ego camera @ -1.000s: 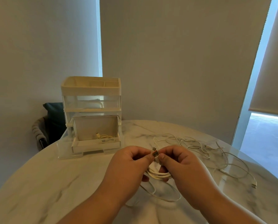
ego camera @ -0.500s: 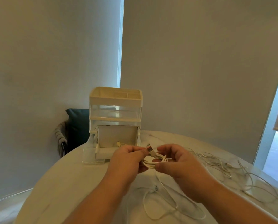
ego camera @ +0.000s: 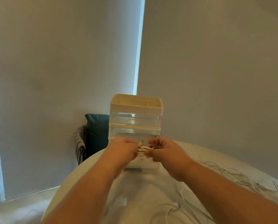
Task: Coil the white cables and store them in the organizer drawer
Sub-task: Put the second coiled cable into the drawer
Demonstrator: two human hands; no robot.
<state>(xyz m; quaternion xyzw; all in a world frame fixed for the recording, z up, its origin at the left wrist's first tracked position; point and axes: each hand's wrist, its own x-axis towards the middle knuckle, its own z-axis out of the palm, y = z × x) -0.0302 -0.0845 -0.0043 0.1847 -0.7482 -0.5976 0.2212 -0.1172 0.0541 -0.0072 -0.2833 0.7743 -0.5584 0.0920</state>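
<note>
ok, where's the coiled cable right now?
Head view, centre: the coiled white cable is pinched between the left hand and right hand, held just in front of the organizer, above its pulled-out bottom drawer.

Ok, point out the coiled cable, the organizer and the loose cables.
coiled cable (ego camera: 143, 150), head view, on the white loops between the hands
organizer (ego camera: 136, 105), head view, top tray's front rim
loose cables (ego camera: 237, 177), head view, on a tangled strand

Home: marble table, cushioned chair.
</note>
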